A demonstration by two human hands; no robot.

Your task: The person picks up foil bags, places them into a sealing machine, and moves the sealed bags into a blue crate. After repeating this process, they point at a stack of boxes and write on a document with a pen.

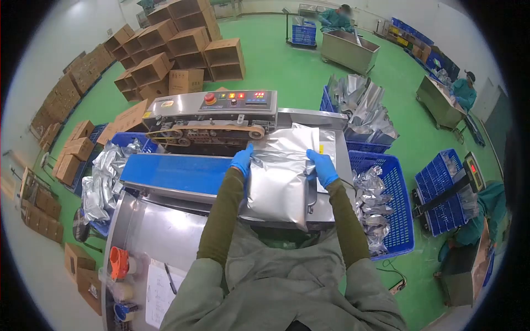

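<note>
Nearest me, a handwritten sheet (159,298) lies on the steel surface (182,220), its words too small to read. Past it I have the silver pouch (276,190) between both hands, full below and flatter above, at the right end of the blue belt (171,172). My left hand (241,160) pinches its left edge; my right hand (324,167) has the grip closed on the upper right, thumb on top, fingers underneath hidden. I judge this as positioning and smoothing the upper part; the next move calls for even tension, without new creases. I see no lettering on the pouch. Beyond it, the machine's control panel (234,96) shows lit red figures I can't make out, as does the scale display (473,168) off to the right. Farther back, a carton (186,81) carries dark print, illegible from here; I can read no brand.
</note>
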